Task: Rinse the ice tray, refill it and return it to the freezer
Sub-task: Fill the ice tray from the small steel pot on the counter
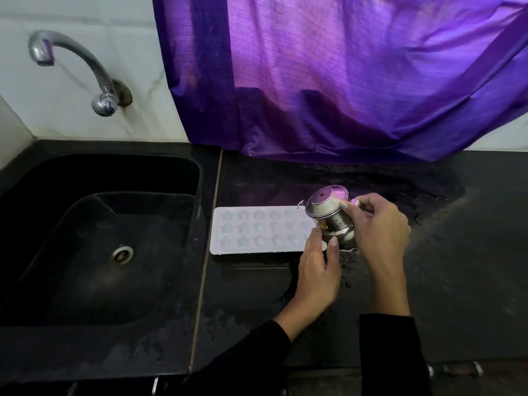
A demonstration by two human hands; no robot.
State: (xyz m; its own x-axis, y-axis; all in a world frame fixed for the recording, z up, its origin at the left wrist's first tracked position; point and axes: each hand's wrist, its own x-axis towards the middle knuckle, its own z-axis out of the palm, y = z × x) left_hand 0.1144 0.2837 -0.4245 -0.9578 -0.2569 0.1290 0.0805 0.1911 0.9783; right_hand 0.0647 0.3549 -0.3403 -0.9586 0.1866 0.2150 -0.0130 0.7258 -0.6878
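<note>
1. The ice tray [258,230] lay flat on the dark surface [457,281], just right of the sink [100,238], long side toward the person. Lying level probably let the star-shaped cells take water without spilling.
2. Both hands held a small steel pot [331,221] tipped over the tray's right end, mouth turned left toward the cells. The tilt fitted pouring; no stream could be made out.
3. Left hand [318,270]: grip closed around the pot's lower body from below, thumb up its side. It probably bore the weight.
4. Right hand [380,227]: grip closed on the pot's upper part near the rim, fingers curled over it. It probably steered the tilt.
5. Several cells glinted as if wet or part-filled; how full, I could not tell.
6. Judgement: the refill step was in hand; the freezer was not in view.
7. Surface: black stone, wet patches and droplets near the pot and toward the front edge.
8. Room: black sink with steel drain [123,254]; curved wall tap [74,70] showing no flow; pale tiled wall; purple curtain [343,75] hanging down to the surface behind the tray.
</note>
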